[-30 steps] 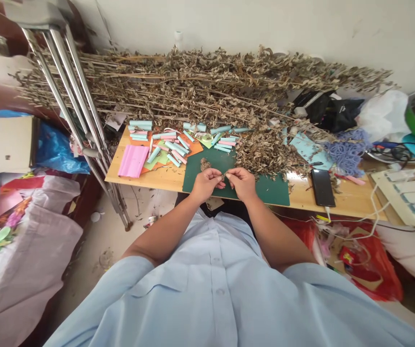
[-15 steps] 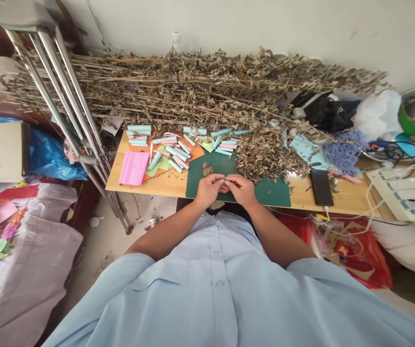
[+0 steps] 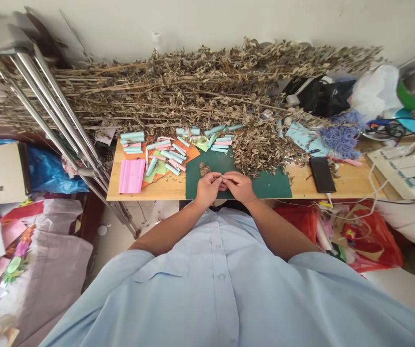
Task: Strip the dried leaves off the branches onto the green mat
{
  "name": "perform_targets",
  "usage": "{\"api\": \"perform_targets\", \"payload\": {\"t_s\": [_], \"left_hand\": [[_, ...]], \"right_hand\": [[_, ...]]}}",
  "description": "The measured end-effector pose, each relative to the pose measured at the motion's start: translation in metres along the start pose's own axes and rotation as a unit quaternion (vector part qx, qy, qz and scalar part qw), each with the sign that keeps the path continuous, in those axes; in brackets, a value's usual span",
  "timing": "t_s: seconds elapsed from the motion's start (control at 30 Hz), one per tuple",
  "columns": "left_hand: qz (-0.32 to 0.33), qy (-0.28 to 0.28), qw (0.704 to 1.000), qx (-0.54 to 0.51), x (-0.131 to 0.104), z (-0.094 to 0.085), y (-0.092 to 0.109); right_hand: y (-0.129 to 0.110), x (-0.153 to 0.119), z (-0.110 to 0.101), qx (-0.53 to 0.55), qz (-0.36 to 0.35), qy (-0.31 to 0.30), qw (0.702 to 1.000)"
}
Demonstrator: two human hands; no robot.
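Note:
My left hand [image 3: 209,189] and my right hand [image 3: 239,185] meet over the front of a green cutting mat [image 3: 274,185]. Both are closed, thumbs and fingertips pinched together around a tiny greyish bit, too small to name. Just beyond my left hand, a small clump of dried leaves [image 3: 204,168] lies on the mat. A loose heap of dried leaves [image 3: 258,149] covers the mat's back right part, beyond my right hand. Left of the mat, several blue and pink paper rolls [image 3: 173,156] lie on orange and green sheets.
Long dried leafy stalks [image 3: 178,89] span the table's back. Folded pink paper [image 3: 131,176] lies front left on the wooden table [image 3: 171,190]. To the right are a black phone [image 3: 322,174], purple yarn [image 3: 341,137] and a power strip [image 3: 397,168]. Metal crutches [image 3: 57,111] lean at left.
The camera view has tilted and shifted slightly. My hands stay together over the mat, still pinching, with only a small shift of the fingers.

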State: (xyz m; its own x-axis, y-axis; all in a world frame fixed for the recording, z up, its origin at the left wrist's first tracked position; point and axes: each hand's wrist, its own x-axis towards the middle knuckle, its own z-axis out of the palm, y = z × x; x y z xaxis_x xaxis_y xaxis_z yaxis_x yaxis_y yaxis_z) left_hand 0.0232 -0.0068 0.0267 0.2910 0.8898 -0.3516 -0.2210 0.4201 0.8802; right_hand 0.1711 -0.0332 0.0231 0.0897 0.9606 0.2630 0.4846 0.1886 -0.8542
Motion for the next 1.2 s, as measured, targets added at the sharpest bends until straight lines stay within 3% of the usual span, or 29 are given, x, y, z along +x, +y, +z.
{"api": "perform_targets", "payload": {"t_s": [0.27,0.5,0.7,0.87,1.2], "left_hand": [[0.005,0.025,0.999,0.026,0.001,0.001,-0.005],[0.055,0.047,0.989,0.132,-0.002,0.004,-0.005],[0.035,0.029,0.996,0.079,-0.001,0.004,0.003],[0.025,0.002,0.999,0.040,-0.001,-0.003,0.006],[0.023,0.021,0.999,0.009,-0.006,-0.002,0.007]], "right_hand": [[0.000,0.000,0.001,0.008,-0.014,0.010,1.000],[0.003,-0.004,0.007,-0.009,-0.023,0.030,0.999],[0.014,0.000,0.005,0.074,0.050,-0.012,0.996],[0.012,0.006,-0.002,0.196,0.129,-0.063,0.970],[0.007,0.007,-0.003,0.204,0.109,-0.066,0.971]]}}
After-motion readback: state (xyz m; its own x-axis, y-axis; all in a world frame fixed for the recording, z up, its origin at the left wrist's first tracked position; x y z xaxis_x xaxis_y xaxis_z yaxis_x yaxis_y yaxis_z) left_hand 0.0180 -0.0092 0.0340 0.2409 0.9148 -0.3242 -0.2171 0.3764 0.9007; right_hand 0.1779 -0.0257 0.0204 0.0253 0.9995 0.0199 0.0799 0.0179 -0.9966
